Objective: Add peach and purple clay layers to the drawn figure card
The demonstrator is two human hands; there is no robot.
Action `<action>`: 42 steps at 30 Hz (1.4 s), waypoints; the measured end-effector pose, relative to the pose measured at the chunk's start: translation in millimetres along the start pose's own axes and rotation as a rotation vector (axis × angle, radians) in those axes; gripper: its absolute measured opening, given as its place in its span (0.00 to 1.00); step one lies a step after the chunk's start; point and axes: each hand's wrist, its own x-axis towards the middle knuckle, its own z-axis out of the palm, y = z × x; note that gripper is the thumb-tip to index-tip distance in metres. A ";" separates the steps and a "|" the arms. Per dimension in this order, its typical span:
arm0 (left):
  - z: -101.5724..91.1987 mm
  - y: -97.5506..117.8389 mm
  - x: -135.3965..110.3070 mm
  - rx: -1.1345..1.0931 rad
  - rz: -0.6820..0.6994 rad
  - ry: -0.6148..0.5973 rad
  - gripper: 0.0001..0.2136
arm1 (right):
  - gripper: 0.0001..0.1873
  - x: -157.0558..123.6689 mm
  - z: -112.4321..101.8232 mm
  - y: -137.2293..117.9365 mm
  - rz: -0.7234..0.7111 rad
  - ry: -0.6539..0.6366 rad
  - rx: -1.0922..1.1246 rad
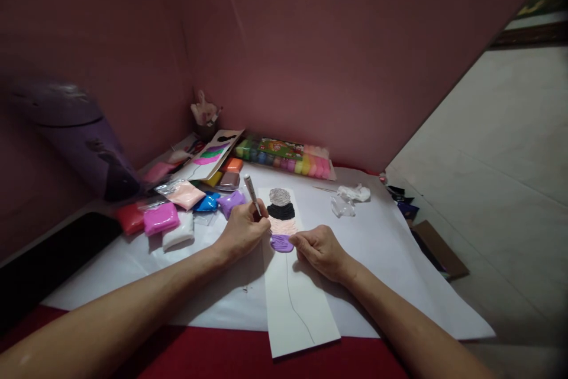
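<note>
A long white card (298, 296) lies in front of me on white paper. Bands of clay are stacked on its far end: grey (279, 196), black (281, 211), peach (284, 225) and purple (281, 243). My left hand (243, 230) is closed round a white pen-like tool (252, 194), whose tip is down at the left edge of the purple clay. My right hand (320, 250) is curled, its fingertips pressing on the card just right of the purple clay. A thin pencil line runs down the card.
Packets of clay in pink (160, 217), red (130, 217), white (178, 232), blue (206, 203) and purple (231, 200) lie at left. A tray of coloured clay tubs (284, 157) stands by the wall, a second decorated card (215, 153) beside it. Crumpled plastic (350, 197) lies at right.
</note>
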 end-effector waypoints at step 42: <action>-1.7 1.9 -2.8 -0.082 -0.054 0.059 0.03 | 0.32 0.5 0.6 2.0 -0.027 0.015 0.006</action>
